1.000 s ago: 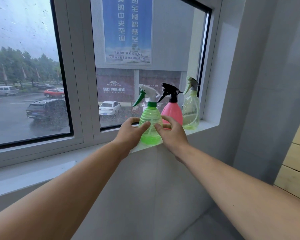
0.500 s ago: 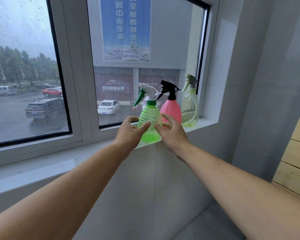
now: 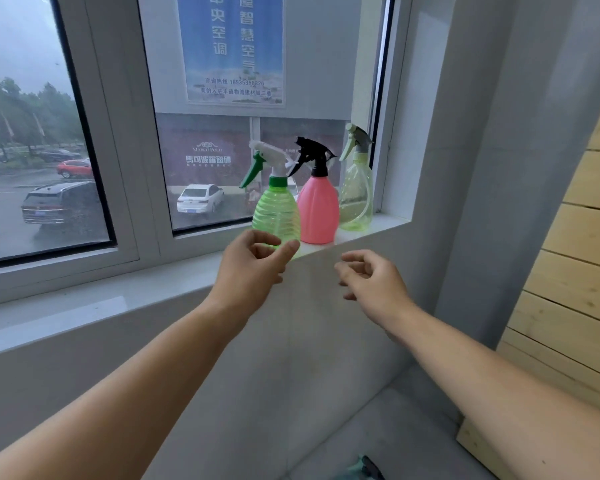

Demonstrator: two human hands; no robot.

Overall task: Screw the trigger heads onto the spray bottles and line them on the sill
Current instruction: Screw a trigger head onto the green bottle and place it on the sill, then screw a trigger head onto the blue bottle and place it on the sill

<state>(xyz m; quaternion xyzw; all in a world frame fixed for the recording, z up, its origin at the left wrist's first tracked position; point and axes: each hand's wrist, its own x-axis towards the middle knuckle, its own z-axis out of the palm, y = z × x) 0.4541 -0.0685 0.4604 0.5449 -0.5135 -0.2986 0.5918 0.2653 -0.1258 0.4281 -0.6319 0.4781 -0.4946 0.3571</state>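
Fingers of my left hand (image 3: 253, 265) and right hand (image 3: 371, 282) curl loosely apart, holding nothing, near the sill (image 3: 361, 232). Three capped bottles stand there in a row: green bottle (image 3: 276, 213) leftmost, pink bottle (image 3: 317, 211) touching it, pale bottle (image 3: 355, 195) at the right.

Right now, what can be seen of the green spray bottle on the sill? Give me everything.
The green spray bottle is translucent ribbed plastic, pear-shaped, standing upright. A white trigger head with a green lever sits on its green collar, nozzle pointing left. It is leftmost of three on the window sill, beside the pink bottle; whether they touch is unclear. The left hand covers its base in view, fingers loosely curled; contact cannot be told.
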